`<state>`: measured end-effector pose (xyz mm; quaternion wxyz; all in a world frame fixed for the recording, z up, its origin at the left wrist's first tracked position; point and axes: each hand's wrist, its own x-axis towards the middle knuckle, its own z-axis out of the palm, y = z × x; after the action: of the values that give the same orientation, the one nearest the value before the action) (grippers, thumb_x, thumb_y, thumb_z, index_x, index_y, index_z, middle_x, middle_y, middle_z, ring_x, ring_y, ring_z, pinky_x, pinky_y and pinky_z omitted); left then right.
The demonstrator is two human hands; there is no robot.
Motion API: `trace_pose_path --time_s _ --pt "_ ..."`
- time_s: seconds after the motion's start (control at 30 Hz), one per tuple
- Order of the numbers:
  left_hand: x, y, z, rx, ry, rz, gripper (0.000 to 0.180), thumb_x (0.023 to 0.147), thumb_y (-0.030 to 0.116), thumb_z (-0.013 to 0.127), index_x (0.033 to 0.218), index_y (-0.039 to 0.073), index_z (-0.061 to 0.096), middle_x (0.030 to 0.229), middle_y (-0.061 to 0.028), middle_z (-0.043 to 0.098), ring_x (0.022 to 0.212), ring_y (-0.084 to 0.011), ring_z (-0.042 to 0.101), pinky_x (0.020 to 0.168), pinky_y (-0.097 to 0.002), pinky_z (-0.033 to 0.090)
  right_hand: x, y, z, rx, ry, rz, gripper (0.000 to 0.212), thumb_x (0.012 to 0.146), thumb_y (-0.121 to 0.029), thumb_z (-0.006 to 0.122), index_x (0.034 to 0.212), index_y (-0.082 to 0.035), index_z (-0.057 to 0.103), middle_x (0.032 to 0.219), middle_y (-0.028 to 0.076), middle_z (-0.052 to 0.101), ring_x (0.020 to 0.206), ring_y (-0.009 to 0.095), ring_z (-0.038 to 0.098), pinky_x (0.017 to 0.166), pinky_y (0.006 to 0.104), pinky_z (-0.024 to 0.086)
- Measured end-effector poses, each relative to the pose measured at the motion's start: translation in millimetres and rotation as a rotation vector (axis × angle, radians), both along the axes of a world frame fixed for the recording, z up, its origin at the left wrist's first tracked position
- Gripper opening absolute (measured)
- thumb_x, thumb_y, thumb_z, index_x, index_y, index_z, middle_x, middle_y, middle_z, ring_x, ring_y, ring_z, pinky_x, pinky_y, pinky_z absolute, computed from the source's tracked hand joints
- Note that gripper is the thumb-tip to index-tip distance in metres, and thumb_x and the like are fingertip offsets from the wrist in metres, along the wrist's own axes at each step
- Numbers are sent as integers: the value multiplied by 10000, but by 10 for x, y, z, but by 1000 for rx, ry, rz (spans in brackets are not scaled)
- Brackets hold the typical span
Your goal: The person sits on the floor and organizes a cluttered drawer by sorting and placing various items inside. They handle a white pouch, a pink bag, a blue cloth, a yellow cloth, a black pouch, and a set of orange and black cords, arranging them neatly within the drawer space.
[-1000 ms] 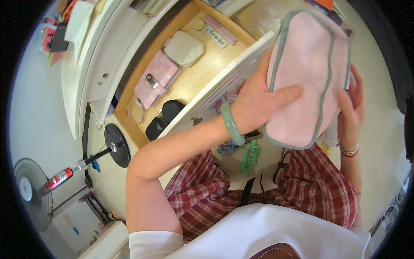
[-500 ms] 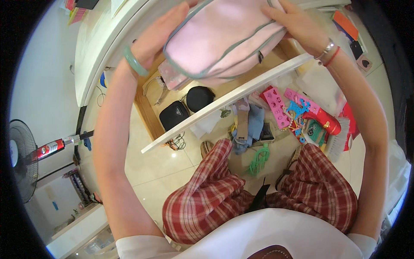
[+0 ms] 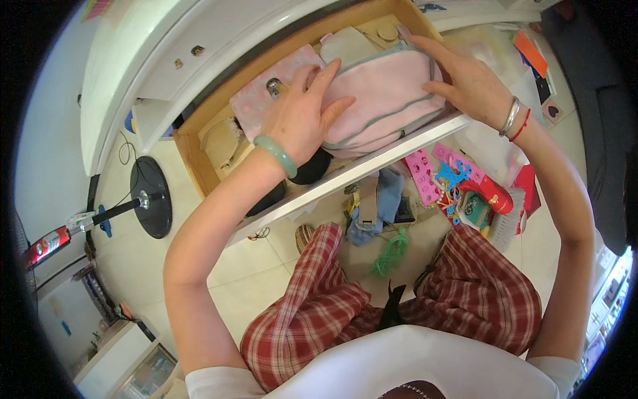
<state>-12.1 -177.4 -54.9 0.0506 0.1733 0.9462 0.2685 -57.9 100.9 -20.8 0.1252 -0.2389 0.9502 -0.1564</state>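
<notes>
A pink fabric pouch (image 3: 382, 96) with grey-green piping lies in the right part of a pulled-out wooden drawer (image 3: 189, 156), against its white front. My left hand (image 3: 302, 110), with a green bangle at the wrist, is open at the pouch's left end, fingers spread. At the other end my right hand (image 3: 468, 76) is open too, its thumb and index finger stretched apart around the pouch's corner. Beneath my left hand is a pale pink patterned flat item (image 3: 249, 110). A round black case (image 3: 311, 169) is partly hidden by my left wrist.
On the floor lie blue cloth (image 3: 392, 193), a green bundle of cord (image 3: 391, 253), pink sheets (image 3: 422, 176), a red cylindrical item (image 3: 492, 193) and a brush (image 3: 508, 219). A black round fan base (image 3: 154, 199) stands left of the drawer. My plaid-covered legs flank the floor items.
The pouch has come down from above the drawer into it. My left hand has moved right and its fingers have spread; my right hand stays at the pouch's right end.
</notes>
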Motion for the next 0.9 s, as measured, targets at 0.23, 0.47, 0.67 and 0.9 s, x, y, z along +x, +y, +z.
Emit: trace_pose_path --time_s 0.23,0.47,0.67,0.9 --pt "65 -41 -81 -259 194 -356 874 818 533 629 1472 66 286 1516 -219 229 1367 -384 298 1103 -448 310 -133 -97 -398 25 374 472 806 779 -353 715 1461 -164 329 1519 78 316 1380 288 323 1066 450 375" --pt "79 40 -394 -416 155 -414 987 787 564 634 1507 67 176 1552 -226 114 1419 -398 183 1160 -463 190 -195 -118 -649 103 489 550 801 778 -408 722 1419 -79 372 1410 124 434 1293 282 407 1041 398 379" --pt "36 6 -393 -423 155 -426 938 792 532 661 1517 165 194 1560 -225 89 1436 -387 148 1162 -485 170 -170 -158 -497 33 361 466 900 702 -413 751 1432 -70 351 1462 177 361 1341 334 354 1121 440 263" --pt "428 21 493 101 289 -279 495 785 118 741 1256 108 588 1365 -190 465 1201 -342 506 981 -397 425 1077 604 109 -790 0 -95 204 915 -206 628 981 -25 694 876 54 673 780 108 636 707 247 497"
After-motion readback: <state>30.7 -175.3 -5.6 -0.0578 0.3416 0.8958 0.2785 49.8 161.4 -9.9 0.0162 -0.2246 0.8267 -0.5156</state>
